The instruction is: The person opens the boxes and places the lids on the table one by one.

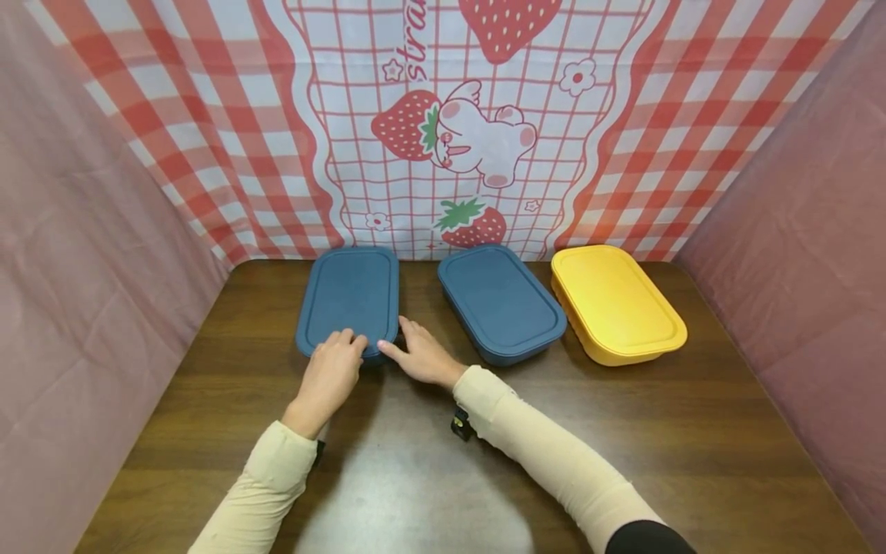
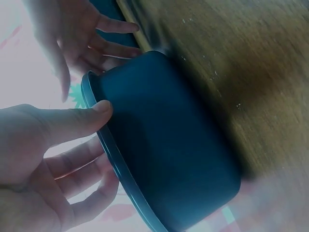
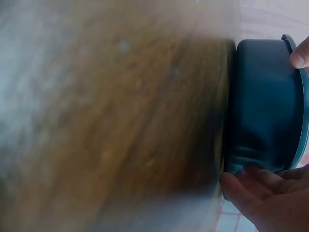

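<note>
A dark blue food container [image 1: 351, 296] with a fitted lid stands at the left of the table, close to the back. My left hand [image 1: 334, 365] pinches its front rim, the fingers over the lid and the thumb [image 2: 99, 111] on the rim's front in the left wrist view. At the front right corner is my right hand [image 1: 424, 356], thumb and fingers spread apart. In the right wrist view its fingers [image 3: 246, 188] lie straight along the container's side, low near the tabletop.
A second blue container [image 1: 501, 300] with its lid on stands right of my right hand, slightly turned. Beyond it sits a yellow lidded container [image 1: 618, 300]. A checked strawberry cloth [image 1: 450, 185] hangs behind the wooden table [image 1: 415, 462], with pink curtains [image 1: 90, 269] at both sides.
</note>
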The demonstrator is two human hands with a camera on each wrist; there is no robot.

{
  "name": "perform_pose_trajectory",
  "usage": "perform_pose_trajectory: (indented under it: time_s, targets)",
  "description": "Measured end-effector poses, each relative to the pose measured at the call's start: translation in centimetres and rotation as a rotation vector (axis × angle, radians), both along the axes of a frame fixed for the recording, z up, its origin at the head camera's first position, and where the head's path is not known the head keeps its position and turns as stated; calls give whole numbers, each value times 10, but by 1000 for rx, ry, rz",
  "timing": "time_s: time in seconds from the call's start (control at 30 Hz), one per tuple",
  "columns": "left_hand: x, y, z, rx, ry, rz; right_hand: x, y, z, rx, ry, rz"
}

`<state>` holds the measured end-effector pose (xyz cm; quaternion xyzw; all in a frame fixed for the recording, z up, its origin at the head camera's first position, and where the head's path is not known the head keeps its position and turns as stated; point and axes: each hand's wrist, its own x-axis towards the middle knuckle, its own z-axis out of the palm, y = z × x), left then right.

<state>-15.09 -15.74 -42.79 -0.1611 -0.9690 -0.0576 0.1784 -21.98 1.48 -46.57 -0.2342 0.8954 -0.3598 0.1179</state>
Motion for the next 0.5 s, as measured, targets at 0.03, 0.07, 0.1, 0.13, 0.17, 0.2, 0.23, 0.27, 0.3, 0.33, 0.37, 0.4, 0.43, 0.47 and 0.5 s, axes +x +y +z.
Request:
perform_pose_trajectory:
  time_s: [0.03, 0.07, 0.1, 0.13, 0.17, 0.2, 0.23, 0.27, 0.3, 0.33, 0.37, 0.4, 0.43, 0.47, 0.5]
  targets:
    - [0, 0, 0, -3, 3, -3, 0, 1, 0, 10, 0, 11]
    - [0, 0, 0, -6, 6, -7, 1, 2, 0, 18, -1, 21]
    - [0, -1, 0, -8, 8, -11, 1, 3, 0, 27, 0, 27]
    - [0, -1, 0, -7, 9, -16, 1, 3, 0, 39, 6, 33]
    - [0, -1, 0, -7, 10, -20, 1, 4, 0, 50, 11, 36]
    - [-1, -2, 0, -8, 10, -25, 1, 4, 0, 62, 20, 39]
    - [-1, -2, 0, -9, 10, -29, 1, 4, 1, 71, 28, 40]
    - [-2, -2, 0, -8, 10, -32, 1, 3, 1, 78, 34, 38]
    - [-2, -3, 0, -9, 9, -35, 0, 3, 1, 85, 40, 35]
    - [-2, -3, 0, -8, 9, -37, 0, 2, 2, 89, 44, 29]
    - [-3, -3, 0, -7, 7, -38, 0, 0, 2, 94, 49, 22]
    - [-3, -3, 1, -6, 5, -38, 0, -1, 3, 95, 49, 15]
    - [-3, -3, 1, -6, 4, -40, 0, -2, 3, 95, 46, 6]
    - [-4, -3, 1, -4, 1, -41, 0, -3, 3, 93, 42, -4]
    - [-4, -3, 1, -4, -2, -42, 0, -4, 3, 90, 41, -12]
